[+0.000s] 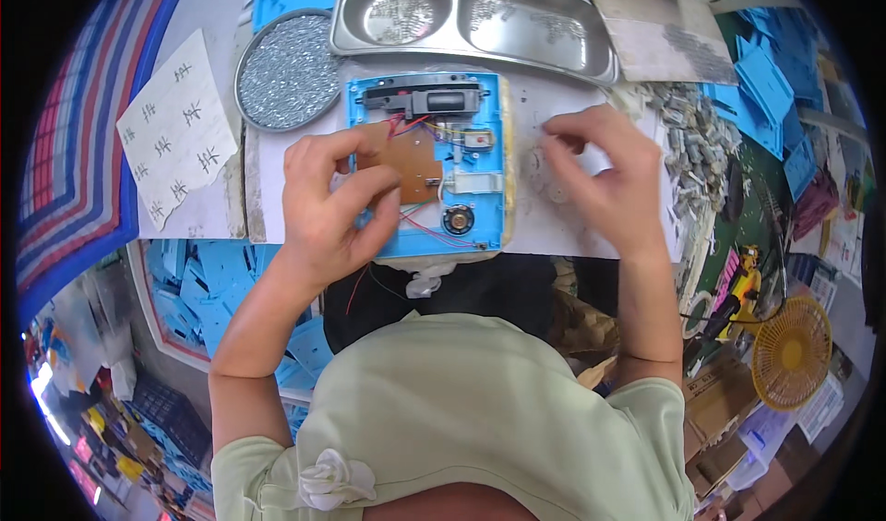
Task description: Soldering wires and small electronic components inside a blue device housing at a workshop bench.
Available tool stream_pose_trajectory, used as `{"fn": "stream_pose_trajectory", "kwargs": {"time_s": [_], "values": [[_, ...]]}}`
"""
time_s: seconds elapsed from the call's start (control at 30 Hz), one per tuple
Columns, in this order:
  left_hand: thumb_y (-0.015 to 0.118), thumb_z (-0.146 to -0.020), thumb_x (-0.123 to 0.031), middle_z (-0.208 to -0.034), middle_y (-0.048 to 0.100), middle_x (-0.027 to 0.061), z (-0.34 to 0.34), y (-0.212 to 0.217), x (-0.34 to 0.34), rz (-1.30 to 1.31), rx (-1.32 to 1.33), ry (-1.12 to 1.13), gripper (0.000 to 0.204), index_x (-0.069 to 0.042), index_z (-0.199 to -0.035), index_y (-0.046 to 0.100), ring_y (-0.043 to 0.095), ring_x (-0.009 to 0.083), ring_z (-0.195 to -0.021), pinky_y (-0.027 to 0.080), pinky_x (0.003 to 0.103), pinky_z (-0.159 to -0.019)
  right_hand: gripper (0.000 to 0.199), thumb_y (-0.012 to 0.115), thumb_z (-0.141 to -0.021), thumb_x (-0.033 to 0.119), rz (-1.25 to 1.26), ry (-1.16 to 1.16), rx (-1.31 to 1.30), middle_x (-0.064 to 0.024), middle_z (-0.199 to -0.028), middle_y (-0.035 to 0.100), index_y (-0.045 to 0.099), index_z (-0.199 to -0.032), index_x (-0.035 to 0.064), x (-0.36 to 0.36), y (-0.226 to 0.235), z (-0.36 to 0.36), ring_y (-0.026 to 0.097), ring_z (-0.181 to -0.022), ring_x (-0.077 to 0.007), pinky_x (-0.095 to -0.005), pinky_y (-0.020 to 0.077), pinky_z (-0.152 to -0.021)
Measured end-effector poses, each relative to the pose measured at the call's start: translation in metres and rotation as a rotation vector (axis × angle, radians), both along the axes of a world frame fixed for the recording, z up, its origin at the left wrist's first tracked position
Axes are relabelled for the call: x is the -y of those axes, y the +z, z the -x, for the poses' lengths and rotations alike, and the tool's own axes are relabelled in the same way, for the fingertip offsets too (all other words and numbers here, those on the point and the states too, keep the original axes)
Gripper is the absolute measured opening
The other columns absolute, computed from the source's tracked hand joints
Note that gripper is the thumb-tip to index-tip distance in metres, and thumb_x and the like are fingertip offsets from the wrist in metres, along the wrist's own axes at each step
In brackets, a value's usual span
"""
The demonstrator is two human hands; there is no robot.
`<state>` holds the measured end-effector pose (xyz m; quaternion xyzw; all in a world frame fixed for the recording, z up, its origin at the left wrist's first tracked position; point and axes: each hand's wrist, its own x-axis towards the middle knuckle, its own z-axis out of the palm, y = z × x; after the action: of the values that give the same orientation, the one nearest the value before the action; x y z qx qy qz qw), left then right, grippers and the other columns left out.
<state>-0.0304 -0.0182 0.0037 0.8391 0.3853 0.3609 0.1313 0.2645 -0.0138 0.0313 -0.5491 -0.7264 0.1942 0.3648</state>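
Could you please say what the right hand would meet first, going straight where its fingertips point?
Probably the long cream strip beside the rectangular blue plastic casing, though the right hand may pass above; height is unclear.

Between the right hand (604, 166) and the blue casing (491, 215), a strip of white table surface (533, 226) is lying open, small bits dotting it. Rightward of that hand, a heap of small metal parts (706, 143) is crowding the edge. Ahead of both hands, a steel tray (475, 58) is spanning the way. Ahead of the left hand (337, 198), a round dish (238, 83) is blocking; beyond its fingertips, thin wires (420, 126) are crossing the casing.
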Motion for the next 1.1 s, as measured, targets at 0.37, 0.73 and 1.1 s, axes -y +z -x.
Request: {"fn": "stream_pose_trajectory", "kwargs": {"time_s": [0.37,0.73,1.1], "values": [[0.078,-0.069,-0.011,-0.111,0.062,0.0043,-0.034,0.007,-0.023,-0.1,-0.08,-0.089,0.027,-0.014,-0.096,0.074,0.056,0.0242,-0.097,0.039,0.04,-0.088,0.024,0.075,-0.08,0.027,0.078,-0.007,0.454,-0.0108,-0.067,0.064,0.064,-0.072,0.0074,-0.008,0.002,0.058,0.065,-0.065,-0.0306,-0.0439,0.0506,-0.057],[0.077,-0.071,-0.017,-0.115,0.064,0.0006,-0.039,-0.001,-0.025,-0.149,-0.156,-0.071,0.022,-0.017,-0.093,0.078,0.055,0.024,-0.105,0.03,0.046,-0.098,0.015,0.07,-0.079,0.017,0.336,0.01,0.309,-0.0153,-0.07,0.068,0.068,-0.073,0.0029,-0.015,-0.001,0.048,0.069,-0.066,-0.0358,-0.0435,0.0548,-0.062],[0.077,-0.071,-0.018,-0.113,0.063,0.0007,-0.041,-0.006,-0.024,-0.126,-0.121,-0.068,0.023,-0.016,-0.093,0.078,0.055,0.0247,-0.108,0.029,0.047,-0.099,0.011,0.074,-0.077,0.012,0.397,0.117,0.495,-0.0112,-0.069,0.07,0.072,-0.077,0.0013,-0.024,0.02,0.047,0.07,-0.064,-0.0233,-0.0325,0.0545,-0.057]]}}
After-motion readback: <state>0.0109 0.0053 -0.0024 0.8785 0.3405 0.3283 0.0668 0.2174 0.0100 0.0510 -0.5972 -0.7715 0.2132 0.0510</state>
